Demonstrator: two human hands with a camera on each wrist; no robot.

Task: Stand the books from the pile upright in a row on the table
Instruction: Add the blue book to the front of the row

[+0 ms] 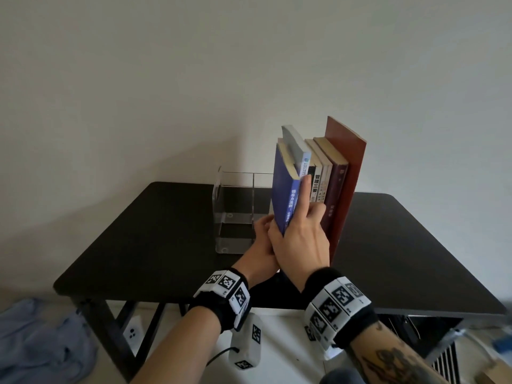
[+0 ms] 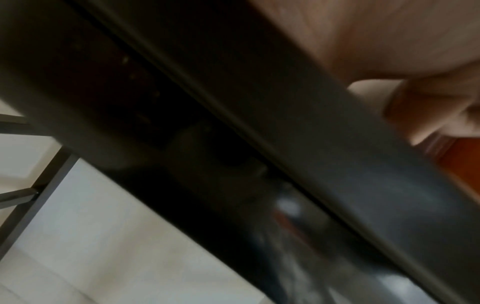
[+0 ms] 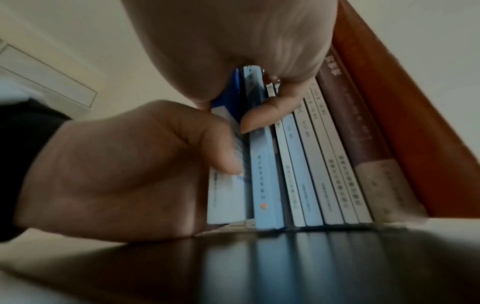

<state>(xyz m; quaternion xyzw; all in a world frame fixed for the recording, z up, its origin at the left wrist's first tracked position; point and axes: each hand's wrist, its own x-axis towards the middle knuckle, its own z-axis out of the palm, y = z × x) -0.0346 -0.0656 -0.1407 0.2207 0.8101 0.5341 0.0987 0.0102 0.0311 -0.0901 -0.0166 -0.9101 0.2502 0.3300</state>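
Observation:
A row of books stands upright on the black table (image 1: pixel 138 231). From the left it holds a blue book (image 1: pixel 282 189), a pale blue book (image 1: pixel 297 151), several thin white-spined books (image 1: pixel 321 178), a maroon book (image 1: pixel 336 189) and a tall red-brown book (image 1: pixel 352 167). My left hand (image 1: pixel 261 234) holds the blue book low on its left cover; in the right wrist view its thumb presses the spine (image 3: pixel 226 201). My right hand (image 1: pixel 299 236) grips the same book from the front, index finger stretched up beside the spine. The left wrist view is blurred.
A clear acrylic book stand (image 1: pixel 235 212) sits just left of the row, close to my left hand. Bare tabletop lies to the far left and right of the books. A blue cloth (image 1: pixel 41 342) lies on the floor below the table's left end.

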